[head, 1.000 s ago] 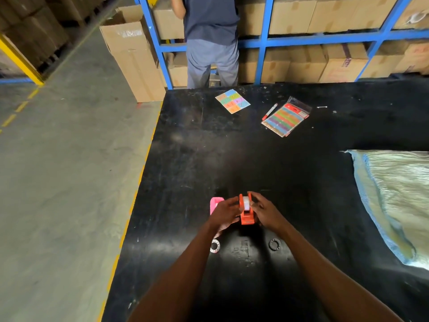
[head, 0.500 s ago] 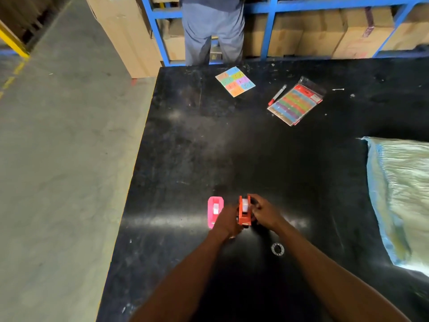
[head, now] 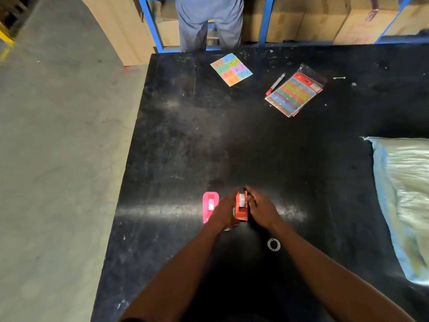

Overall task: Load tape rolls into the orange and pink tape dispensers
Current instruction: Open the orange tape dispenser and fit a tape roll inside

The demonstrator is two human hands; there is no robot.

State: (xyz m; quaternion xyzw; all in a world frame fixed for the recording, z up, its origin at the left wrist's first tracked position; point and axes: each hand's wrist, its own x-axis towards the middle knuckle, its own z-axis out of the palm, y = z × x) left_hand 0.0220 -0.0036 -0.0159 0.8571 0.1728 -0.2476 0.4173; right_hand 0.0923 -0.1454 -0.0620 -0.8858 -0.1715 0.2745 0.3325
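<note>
An orange tape dispenser [head: 242,208] stands on the black table [head: 232,140] with a white tape roll in its top. My left hand [head: 224,211] presses against its left side and my right hand [head: 261,208] against its right side. Just left of my left hand lies a pink tape dispenser [head: 210,205] with white tape showing in it. A loose clear tape roll [head: 274,244] lies flat on the table beside my right forearm.
At the far side lie a coloured sticker sheet [head: 231,69], a red marker [head: 275,84] and a packet of coloured labels [head: 294,94]. A pale woven sack [head: 408,194] covers the right edge. A person [head: 209,22] stands at blue shelving with cartons. The table's left edge drops to the floor.
The view has tilted downward and closer. The dispenser stays between both hands. The small roll seen by my left wrist a second ago is now hidden.
</note>
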